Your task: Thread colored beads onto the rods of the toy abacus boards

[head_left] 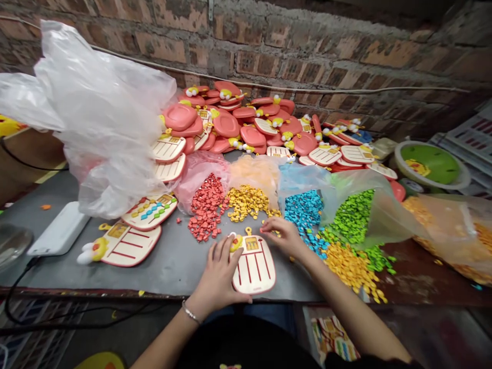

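A cream toy abacus board [254, 266] with red rails and a yellow duck head lies flat on the grey table [172, 261] in front of me. My left hand [217, 274] grips its left edge, thumb under the lower corner. My right hand [282, 234] rests beside the board's top right corner, fingers curled and pinched at a few yellow beads; what they hold is too small to name. Piles of small beads lie just beyond: red [205, 207], yellow [248, 202], blue [305, 210], green [353, 215] and orange-yellow [351, 266].
A heap of red and cream toy boards [249, 125] fills the back of the table against the brick wall. Two more boards [132, 241] lie at left, one with beads fitted. A big clear plastic bag [96, 113] stands at left, a green bowl [432, 164] at right.
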Demonstrator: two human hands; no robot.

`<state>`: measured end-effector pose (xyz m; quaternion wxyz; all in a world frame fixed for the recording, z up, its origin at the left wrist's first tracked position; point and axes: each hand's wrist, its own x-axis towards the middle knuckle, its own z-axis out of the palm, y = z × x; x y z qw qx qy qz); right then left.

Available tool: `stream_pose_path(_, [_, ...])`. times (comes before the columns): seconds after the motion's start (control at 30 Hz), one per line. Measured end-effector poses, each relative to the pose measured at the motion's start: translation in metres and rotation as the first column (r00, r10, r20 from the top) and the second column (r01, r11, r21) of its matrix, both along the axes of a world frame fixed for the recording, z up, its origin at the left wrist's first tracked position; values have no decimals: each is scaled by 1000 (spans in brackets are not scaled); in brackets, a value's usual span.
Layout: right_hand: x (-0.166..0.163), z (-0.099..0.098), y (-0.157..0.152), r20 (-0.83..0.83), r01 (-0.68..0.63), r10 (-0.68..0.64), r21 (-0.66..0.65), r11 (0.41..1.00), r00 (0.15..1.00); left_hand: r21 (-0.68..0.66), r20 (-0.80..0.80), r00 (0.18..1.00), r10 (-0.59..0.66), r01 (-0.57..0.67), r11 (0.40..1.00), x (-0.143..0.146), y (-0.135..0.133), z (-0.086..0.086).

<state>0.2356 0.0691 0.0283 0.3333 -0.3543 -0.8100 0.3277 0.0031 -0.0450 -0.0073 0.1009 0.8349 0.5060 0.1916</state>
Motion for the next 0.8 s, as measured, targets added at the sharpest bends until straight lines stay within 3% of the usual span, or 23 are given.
stream_pose_path(0.13, [3,-24,-17,109,36,-41,40,999,993,-51,7,1000,-7,7,999,4,11,-7])
stream_pose_path(0.27, [7,-25,-12,141,88,-103,111,990,985,-42,-25,997,-71,70,997,4,31,-3])
stream_pose_path(0.43, [18,-17,-19,125,-45,51,-45,998,991,-34,-19,998,-58,58,998,3,44,-6])
stream_pose_path(0.63, [11,-25,-21,81,167,-161,-83,982,984,-50,4,999,-32,32,998,0,47,-10])
stream_pose_path(0.8, [-4,-29,-13,22,170,-168,-157,973,985,-79,-3,999,-41,41,996,-1,50,-9])
